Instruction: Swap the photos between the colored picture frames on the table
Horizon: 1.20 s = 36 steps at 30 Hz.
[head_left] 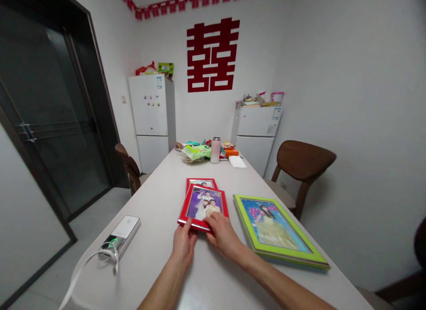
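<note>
A red picture frame with a photo of several people on a purple background is tilted slightly, its far part over a second red picture frame. My left hand grips its near left edge, thumb on top and fingers underneath. At the near right corner, my right hand holds it, fingers over the front and part of the photo. To the right lies a larger green picture frame showing a person in a yellow dress; it seems to rest on other frames. Neither hand touches that one.
On the left of the white table lies a power bank with a white cable. Toward the far end stand a pink bottle, green snack bags and a white paper. A wooden chair flanks the right side.
</note>
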### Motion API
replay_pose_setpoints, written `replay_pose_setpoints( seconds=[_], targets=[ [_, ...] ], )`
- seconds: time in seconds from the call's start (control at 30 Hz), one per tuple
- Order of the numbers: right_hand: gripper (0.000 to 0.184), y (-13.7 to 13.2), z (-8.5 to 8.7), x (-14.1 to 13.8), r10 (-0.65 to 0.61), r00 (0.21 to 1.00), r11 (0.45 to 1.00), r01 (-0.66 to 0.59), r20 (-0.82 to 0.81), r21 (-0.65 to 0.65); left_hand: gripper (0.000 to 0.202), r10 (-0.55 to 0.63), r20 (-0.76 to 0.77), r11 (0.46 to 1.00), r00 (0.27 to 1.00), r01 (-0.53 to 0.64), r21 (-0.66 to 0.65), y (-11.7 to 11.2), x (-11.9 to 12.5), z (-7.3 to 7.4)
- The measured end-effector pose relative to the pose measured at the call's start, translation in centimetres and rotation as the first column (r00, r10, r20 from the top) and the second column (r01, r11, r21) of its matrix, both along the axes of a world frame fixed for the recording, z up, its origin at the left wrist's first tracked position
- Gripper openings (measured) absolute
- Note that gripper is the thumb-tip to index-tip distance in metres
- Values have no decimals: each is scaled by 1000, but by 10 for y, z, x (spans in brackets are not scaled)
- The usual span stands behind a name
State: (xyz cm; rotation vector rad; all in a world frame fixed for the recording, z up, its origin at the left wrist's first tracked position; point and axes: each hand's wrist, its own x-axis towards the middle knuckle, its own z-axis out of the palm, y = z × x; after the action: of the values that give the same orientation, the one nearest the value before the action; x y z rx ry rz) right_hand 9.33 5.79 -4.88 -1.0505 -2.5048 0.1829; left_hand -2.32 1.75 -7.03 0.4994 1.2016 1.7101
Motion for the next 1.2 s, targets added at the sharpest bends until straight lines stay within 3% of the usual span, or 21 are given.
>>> replay_pose_setpoints(
  seconds=[0.13,0.2,0.27,0.33,0.4,0.43,0.5,0.6,0.67,0.73,0.9,1.03,1.13,1.2],
  targets=[
    [34,-28,9,9,85,963,980,-127,-257,-151,25,93,-76,989,993,-84,119,-29,2,17],
    [43,-33,17,11,8,883,947,-158,-470,-281,28,113,-141,982,983,-90,164,-48,4,31],
    [51,-37,26,14,-167,748,869,-197,-643,-455,28,116,-282,978,952,-60,199,-69,8,45],
    [53,-41,35,20,-352,582,737,-311,-733,-600,29,111,-638,971,762,53,233,-88,13,54],
    [51,-47,41,27,-472,448,599,-469,-759,-649,37,185,-879,923,439,230,309,-101,20,55],
    [49,-51,42,32,-504,406,544,-537,-762,-645,41,252,-926,883,280,324,338,-105,24,53],
    [44,-58,41,40,-535,379,462,-617,-755,-637,43,379,-925,814,8,472,338,-110,30,46],
    [39,-62,30,49,-527,441,422,-605,-726,-675,35,450,-860,803,-239,531,272,-111,38,32],
    [39,-59,20,53,-494,508,444,-551,-706,-707,30,454,-832,814,-321,529,240,-110,42,25],
    [39,-53,8,55,-448,584,510,-456,-677,-730,28,443,-817,826,-368,523,212,-110,45,19],
    [40,-40,-13,60,-289,816,767,-115,-500,-631,26,390,-820,847,-419,513,141,-108,50,5],
    [37,-42,-12,62,-182,923,900,17,-340,-435,24,376,-862,854,-340,487,180,-104,55,-13],
    [31,-44,-9,61,-168,966,938,96,-194,-334,23,356,-900,858,-251,468,209,-104,56,-19],
    [27,-45,-9,61,-195,977,944,162,-91,-286,26,294,-925,852,-239,505,141,-105,53,-17]
  ],
)
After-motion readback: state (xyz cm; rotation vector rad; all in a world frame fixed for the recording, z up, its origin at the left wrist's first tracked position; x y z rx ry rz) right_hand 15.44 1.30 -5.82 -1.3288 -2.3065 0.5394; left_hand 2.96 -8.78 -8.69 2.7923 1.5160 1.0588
